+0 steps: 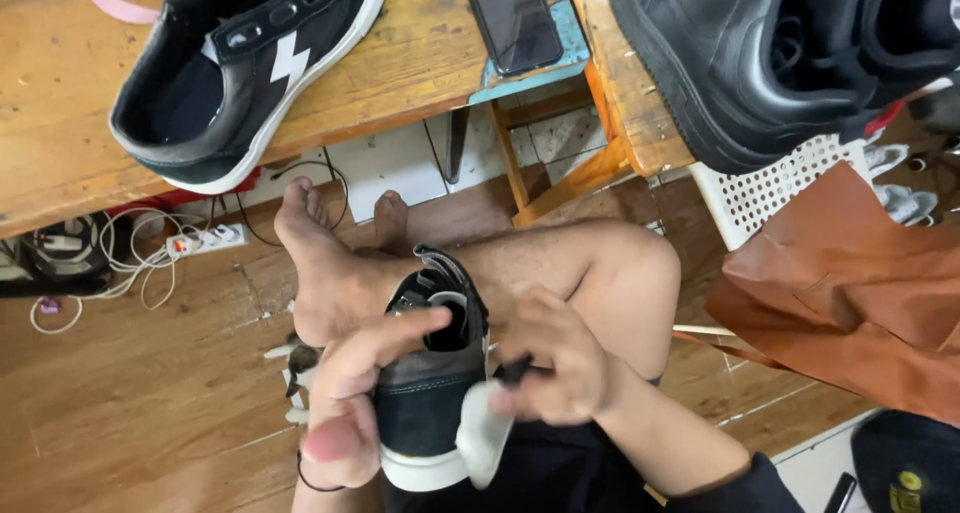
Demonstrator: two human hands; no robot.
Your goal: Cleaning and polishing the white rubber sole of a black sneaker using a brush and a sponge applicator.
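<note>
The left hand (pixel 350 393) is wrapped around the side of a dark navy canvas sneaker with a white rubber sole (pixel 432 393), thumb toward the camera and index finger stretched across the shoe's opening. The right hand (pixel 555 358) is closed on a small black tool (pixel 515 370) – too blurred to identify – and touches a white flap (pixel 483 428) hanging at the shoe's right side. The shoe rests on the person's lap, near the bottom centre, above crossed bare legs and feet on the wooden floor (pixel 130 413). Farther away, on the wooden worktop (pixel 60 123) at upper left, lies a black sneaker with a white zigzag mark (pixel 250 63); a dark smartphone (pixel 513 18) lies to its right. At upper right sit black leather shoes (pixel 760 53) – below them, brown leather sheet (pixel 850 283). A white power strip (pixel 205 239) lies at left.
</note>
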